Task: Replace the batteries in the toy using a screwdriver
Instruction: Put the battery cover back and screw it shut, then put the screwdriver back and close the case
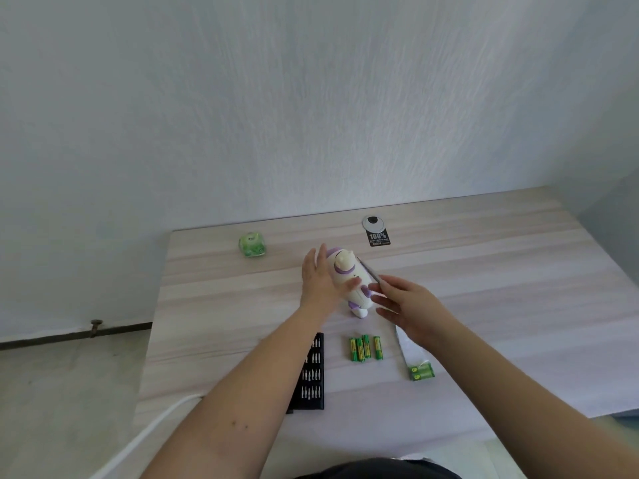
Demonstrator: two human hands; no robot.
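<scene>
Standing toy (347,281) between both hands' grip

Single head view, worn camera, looking forward and steeply down over both forearms onto a wooden table (484,271). Wide-angle lens is bending the white wall (311,98) above. Hands are sitting mid-frame at arm's reach; table's near edge is falling close below. No second view sharing coverage.

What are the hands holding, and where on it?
The left hand rests flat against the side of the white and purple toy. The right hand pinches a thin grey screwdriver near its lower end.
</scene>
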